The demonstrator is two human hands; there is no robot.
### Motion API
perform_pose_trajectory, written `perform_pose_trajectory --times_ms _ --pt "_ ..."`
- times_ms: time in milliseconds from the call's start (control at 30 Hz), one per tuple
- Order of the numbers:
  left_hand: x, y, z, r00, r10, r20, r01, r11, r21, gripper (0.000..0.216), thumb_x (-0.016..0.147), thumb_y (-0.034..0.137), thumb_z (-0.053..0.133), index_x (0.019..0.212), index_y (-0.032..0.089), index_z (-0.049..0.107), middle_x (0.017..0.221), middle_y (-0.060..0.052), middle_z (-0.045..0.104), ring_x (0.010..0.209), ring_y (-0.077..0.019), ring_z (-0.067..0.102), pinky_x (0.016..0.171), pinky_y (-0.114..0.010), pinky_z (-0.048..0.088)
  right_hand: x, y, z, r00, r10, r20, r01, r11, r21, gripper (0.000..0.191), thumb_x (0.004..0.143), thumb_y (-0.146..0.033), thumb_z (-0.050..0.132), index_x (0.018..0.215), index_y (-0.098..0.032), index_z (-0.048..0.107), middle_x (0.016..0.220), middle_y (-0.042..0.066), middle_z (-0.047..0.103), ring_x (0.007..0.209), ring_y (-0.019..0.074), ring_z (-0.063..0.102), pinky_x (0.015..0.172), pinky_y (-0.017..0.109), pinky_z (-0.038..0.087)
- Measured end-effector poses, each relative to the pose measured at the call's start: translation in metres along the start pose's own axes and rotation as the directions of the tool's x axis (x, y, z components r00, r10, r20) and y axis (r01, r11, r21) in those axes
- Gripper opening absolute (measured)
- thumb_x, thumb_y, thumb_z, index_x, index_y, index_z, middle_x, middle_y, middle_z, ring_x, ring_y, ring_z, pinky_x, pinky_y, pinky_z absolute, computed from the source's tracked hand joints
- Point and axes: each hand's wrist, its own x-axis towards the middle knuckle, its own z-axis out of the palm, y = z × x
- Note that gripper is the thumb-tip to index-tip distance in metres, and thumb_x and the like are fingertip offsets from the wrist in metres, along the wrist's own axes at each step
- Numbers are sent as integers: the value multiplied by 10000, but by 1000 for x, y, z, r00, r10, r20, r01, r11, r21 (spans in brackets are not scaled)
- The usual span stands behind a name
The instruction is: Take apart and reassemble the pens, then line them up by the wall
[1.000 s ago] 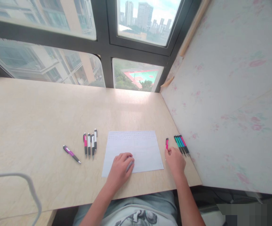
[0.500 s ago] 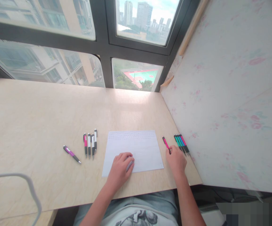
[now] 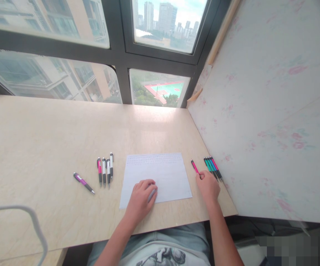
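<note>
White paper makes the centre of the dial, a sheet (image 3: 171, 181) lying flat on the pale tabletop (image 3: 51, 140) with 12 o'clock toward the window (image 3: 160, 87). Lines of writing run across its 12 o'clock edge.

Between 2 and 3 o'clock, just beyond the sheet's side, is the slim pink pen (image 3: 195, 166). The right hand (image 3: 209, 186), at 3 o'clock, has thumb and fingers pinched on its lower part; the pen's top end points to 11 o'clock and its writing end is hidden. Whether the pen touches the tabletop I cannot tell.

The left hand (image 3: 142, 194) rests on the sheet toward 7 o'clock, fingers curled. A greyish patch shows beside the thumb, and I cannot tell whether the hand grips anything.

Past the right hand, also near 3 o'clock, slim pens (image 3: 213, 168) in green, blue and pink lie side by side near the flowered wall (image 3: 259, 111). Around 9 o'clock, a row of pens (image 3: 104, 172), one pink and three white, lies with tips toward 6; the last white one sits slightly nearer 12. Farther out at 9, a purple pen (image 3: 84, 183) slants, tip between 4 and 5. A grey cable-like loop (image 3: 34, 221) curves at 8 o'clock.
</note>
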Motion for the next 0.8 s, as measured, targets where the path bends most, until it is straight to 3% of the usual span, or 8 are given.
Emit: perform_pose_trajectory --times_ms 200,600,800 --pt "0 0 0 1000 4 -5 -4 1000 6 153 886 206 499 941 239 637 1083 -79 634 984 -247 571 841 -416 440 11 16 -5 991 52 -125 -56 998 -33 214 864 -303 514 925 -191 686 917 73 671 817 202 588 587 273 321" --pt "1 0 1 1000 1 -5 -1 1000 3 149 882 206 502 938 241 635 1086 -76 633 987 -247 571 845 -418 444 20 21 0 986 66 -152 -75 996 -57 256 891 -330 487 958 -178 681 921 101 654 857 230 572 622 282 343" --pt "1 0 0 1000 4 8 -4 1000 -5 149 887 207 500 948 241 632 1094 -77 629 993 -249 568 849 -418 440 19 22 -2 982 69 -174 -80 995 -58 236 885 -335 497 976 -190 660 930 84 657 841 219 566 587 278 296"
